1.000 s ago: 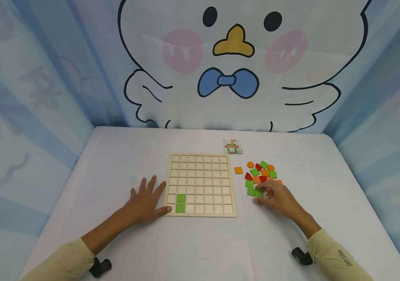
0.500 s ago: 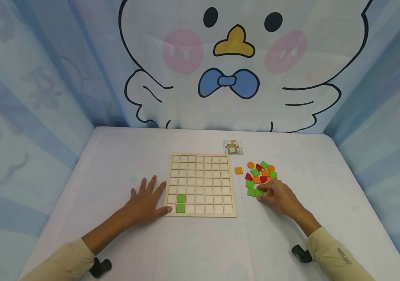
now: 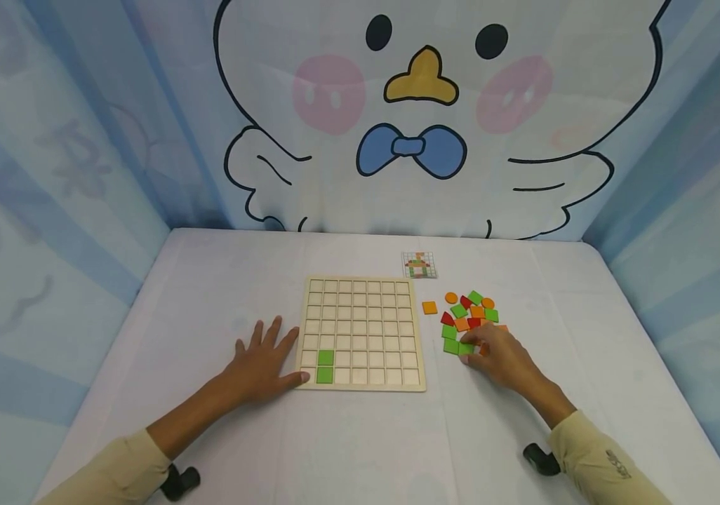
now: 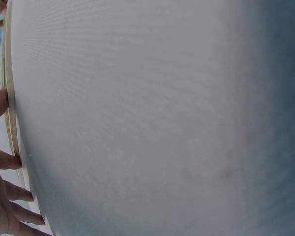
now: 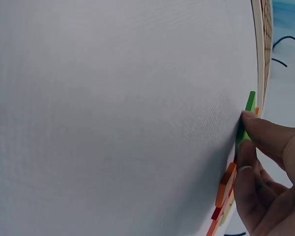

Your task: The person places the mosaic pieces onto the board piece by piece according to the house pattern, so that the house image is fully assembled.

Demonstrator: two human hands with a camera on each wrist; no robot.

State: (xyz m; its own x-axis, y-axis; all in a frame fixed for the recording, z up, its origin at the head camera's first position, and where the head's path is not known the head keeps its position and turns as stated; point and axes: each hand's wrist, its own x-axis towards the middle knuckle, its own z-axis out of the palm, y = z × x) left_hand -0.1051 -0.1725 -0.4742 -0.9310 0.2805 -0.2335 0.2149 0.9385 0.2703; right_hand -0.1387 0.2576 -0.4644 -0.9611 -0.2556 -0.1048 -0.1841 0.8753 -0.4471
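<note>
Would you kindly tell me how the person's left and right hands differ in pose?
The left hand has its fingers spread, while the right hand has them curled. The left hand touches the edge of the grid board; the right hand pinches a green tile. Both hands are bare.

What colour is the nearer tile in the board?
Green; the tile shows best in the head view.

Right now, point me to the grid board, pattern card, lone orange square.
Grid board (image 3: 359, 328), head view, bare middle cell.
Pattern card (image 3: 420, 265), head view, printed middle.
Lone orange square (image 3: 429, 308), head view, top face.
</note>
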